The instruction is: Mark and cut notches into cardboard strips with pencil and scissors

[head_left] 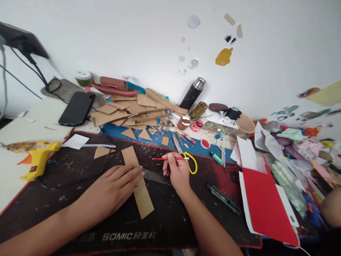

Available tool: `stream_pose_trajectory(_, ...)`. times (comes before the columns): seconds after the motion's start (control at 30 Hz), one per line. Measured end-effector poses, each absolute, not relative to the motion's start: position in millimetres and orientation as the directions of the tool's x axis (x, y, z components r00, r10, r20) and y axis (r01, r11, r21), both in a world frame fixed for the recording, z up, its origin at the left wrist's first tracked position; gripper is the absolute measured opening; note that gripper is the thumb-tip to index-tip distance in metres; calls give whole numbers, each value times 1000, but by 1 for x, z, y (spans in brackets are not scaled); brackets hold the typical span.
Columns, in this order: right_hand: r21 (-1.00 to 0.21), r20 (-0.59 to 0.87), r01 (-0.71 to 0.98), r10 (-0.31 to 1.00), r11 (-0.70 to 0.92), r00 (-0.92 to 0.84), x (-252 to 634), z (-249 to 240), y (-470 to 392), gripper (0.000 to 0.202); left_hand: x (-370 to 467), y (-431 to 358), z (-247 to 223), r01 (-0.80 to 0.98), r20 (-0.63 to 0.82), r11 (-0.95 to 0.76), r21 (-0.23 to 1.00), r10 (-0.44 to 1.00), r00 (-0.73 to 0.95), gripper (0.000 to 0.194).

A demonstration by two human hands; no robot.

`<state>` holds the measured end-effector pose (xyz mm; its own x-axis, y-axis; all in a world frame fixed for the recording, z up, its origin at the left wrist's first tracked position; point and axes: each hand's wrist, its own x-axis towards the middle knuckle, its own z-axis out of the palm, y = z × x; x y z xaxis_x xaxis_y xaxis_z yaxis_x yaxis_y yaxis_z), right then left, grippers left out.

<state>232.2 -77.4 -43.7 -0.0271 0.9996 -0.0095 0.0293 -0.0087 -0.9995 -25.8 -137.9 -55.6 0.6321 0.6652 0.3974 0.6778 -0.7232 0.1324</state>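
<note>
A tan cardboard strip [144, 201] lies slanted on the dark mat. My left hand [115, 186] rests flat across it, its fingers stretched out side by side, over one end of a metal ruler [157, 177]. The ruler crosses the strip and runs right toward my other hand. My right hand [178, 174] has its fingers closed round a thin red pencil [157, 159], held nearly level above the mat. Just behind and right of that hand lie scissors with yellow handles [194, 167].
Cardboard scraps [128, 110] are heaped at the back beside a black flask [193, 94]. A yellow glue gun [38, 160] and a black phone [76, 108] lie left. A dark cutter [223, 199] and red sheet [269, 206] lie right. Part of another person's arm [331, 208] shows far right.
</note>
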Motion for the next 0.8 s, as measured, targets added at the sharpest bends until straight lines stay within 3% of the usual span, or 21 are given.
stream_pose_trajectory(0.37, -996, -88, -12, 993, -89, -76, 230, -42, -90, 66, -57, -137, -80, 660, 387, -746, 86, 636, 668, 42)
stream_pose_trajectory(0.6, -996, -85, 5, 987, -85, -134, 218, -37, -86, 65, -49, -132, -77, 627, 380, -762, 160, 634, 674, 43)
stream_pose_trajectory(0.8, -998, -57, 49, 987, -50, -153, 214, -31, -80, 63, -14, -119, -63, 657, 298, -752, 56, 640, 708, 42)
